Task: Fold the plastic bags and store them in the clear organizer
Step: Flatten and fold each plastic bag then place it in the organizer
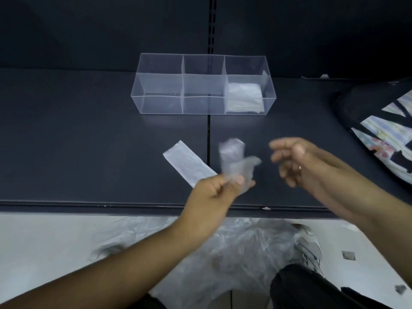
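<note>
Pinching a crumpled plastic bag point(234, 161) between thumb and fingers, the left hand point(214, 195) lifts it above the dark shelf point(89, 141). Beside it the right hand point(296, 161) hangs with fingers apart, holding nothing. Beyond the fingertips sits the clear organizer point(202, 85), folded bags point(245, 97) in its right compartment. No readable writing.

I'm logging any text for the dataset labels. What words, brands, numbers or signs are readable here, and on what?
None can be read.
Clear organizer: no label or marking shows.
Folded bags in its right-hand compartment, flat bag strip and the crumpled bag in the left hand: plain, no print.
Black item at the right edge: a colourful pattern, no legible letters.
</note>
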Motion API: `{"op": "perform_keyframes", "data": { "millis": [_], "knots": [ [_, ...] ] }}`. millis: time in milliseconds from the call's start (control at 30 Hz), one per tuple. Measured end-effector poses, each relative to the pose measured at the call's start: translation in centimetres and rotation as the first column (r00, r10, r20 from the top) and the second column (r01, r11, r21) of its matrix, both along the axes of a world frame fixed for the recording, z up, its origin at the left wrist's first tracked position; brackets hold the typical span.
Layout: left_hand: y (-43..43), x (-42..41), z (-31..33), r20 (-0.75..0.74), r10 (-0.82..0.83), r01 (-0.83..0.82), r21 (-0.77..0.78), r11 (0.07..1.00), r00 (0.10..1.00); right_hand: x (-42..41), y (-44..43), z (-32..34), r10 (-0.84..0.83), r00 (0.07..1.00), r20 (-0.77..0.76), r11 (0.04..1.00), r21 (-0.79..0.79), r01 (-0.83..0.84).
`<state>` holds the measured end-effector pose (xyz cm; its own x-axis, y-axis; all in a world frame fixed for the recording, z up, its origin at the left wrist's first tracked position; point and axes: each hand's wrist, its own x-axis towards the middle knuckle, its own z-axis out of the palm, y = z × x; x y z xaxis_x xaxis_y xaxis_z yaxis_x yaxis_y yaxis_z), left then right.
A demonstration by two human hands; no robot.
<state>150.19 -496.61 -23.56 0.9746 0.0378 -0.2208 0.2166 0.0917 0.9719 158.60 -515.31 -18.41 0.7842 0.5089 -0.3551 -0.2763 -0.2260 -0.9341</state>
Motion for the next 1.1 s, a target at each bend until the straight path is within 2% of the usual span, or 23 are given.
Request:
{"op": "perform_keyframes", "data": {
  "millis": [67, 167, 267, 333, 433, 533, 667, 833, 900, 933, 967, 1000, 1033, 1100],
  "knots": [
    [1.1, 0.7, 0.0, -0.136, 0.025, -0.05, -0.187, 0.981, 0.99, 1.3, 0.5, -1.4, 0.182, 0.982, 0.054, 0.983, -0.034, -0.18],
    [2.7, 1.6, -0.5, -0.236, 0.011, -0.094, -0.343, 0.935, 0.972, 1.5, 2.9, -4.1, 0.376, 0.92, -0.107, 0.926, 0.024, -0.376],
    [3.7, 1.8, -1.3, -0.274, 0.026, -0.148, -0.438, 0.887, 0.962, 0.7, 5.3, -6.4, 0.328, 0.931, -0.16, 0.941, -0.032, -0.337],
    [4.1, 1.8, -2.1, -0.305, 0.043, -0.187, -0.462, 0.867, 0.951, 0.1, 6.0, -7.4, 0.244, 0.963, -0.117, 0.95, -0.17, -0.262],
    [4.6, 2.3, -3.2, -0.41, 0.158, -0.313, -0.345, 0.885, 0.898, -0.5, 6.0, -8.1, 0.177, 0.984, 0.011, 0.922, -0.35, -0.162],
    [5.5, 3.3, -3.6, -0.448, 0.324, -0.42, -0.134, 0.897, 0.834, -1.1, 5.8, -8.2, 0.16, 0.985, 0.061, 0.906, -0.404, -0.122],
    [7.2, 4.7, -4.0, -0.364, 0.455, -0.476, 0.036, 0.879, 0.813, -1.3, 5.3, -8.1, 0.084, 0.996, 0.023, 0.91, -0.41, -0.068],
    [8.1, 5.3, -4.7, -0.289, 0.469, -0.444, 0.152, 0.883, 0.835, -1.1, 5.0, -7.9, 0.068, 0.997, -0.037, 0.906, -0.416, -0.077],
    [8.3, 4.9, -4.5, -0.108, 0.513, -0.47, 0.276, 0.838, 0.851, -1.0, 5.1, -7.9, 0.063, 0.997, -0.047, 0.905, -0.419, -0.077],
    [8.3, 4.4, -4.2, 0.069, 0.493, -0.473, 0.422, 0.773, 0.867, -0.9, 5.2, -7.9, 0.06, 0.997, -0.052, 0.904, -0.42, -0.076],
    [8.1, 3.7, -3.9, 0.261, 0.385, -0.463, 0.557, 0.689, 0.885, -0.9, 5.2, -7.9, 0.057, 0.997, -0.057, 0.904, -0.421, -0.076],
    [7.7, 2.8, -3.6, 0.404, 0.201, -0.435, 0.648, 0.625, 0.892, -0.9, 5.1, -7.9, 0.052, 0.997, -0.062, 0.906, -0.416, -0.074],
    [6.9, 1.9, -3.6, 0.448, -0.013, -0.352, 0.72, 0.598, 0.894, -0.9, 5.1, -7.9, 0.045, 0.997, -0.068, 0.911, -0.407, -0.069],
    [4.9, 0.0, -4.0, 0.34, -0.358, -0.122, 0.851, 0.511, 0.87, -0.9, 5.2, -7.7, 0.023, 0.996, -0.091, 0.922, -0.382, -0.056]
  ]
}}
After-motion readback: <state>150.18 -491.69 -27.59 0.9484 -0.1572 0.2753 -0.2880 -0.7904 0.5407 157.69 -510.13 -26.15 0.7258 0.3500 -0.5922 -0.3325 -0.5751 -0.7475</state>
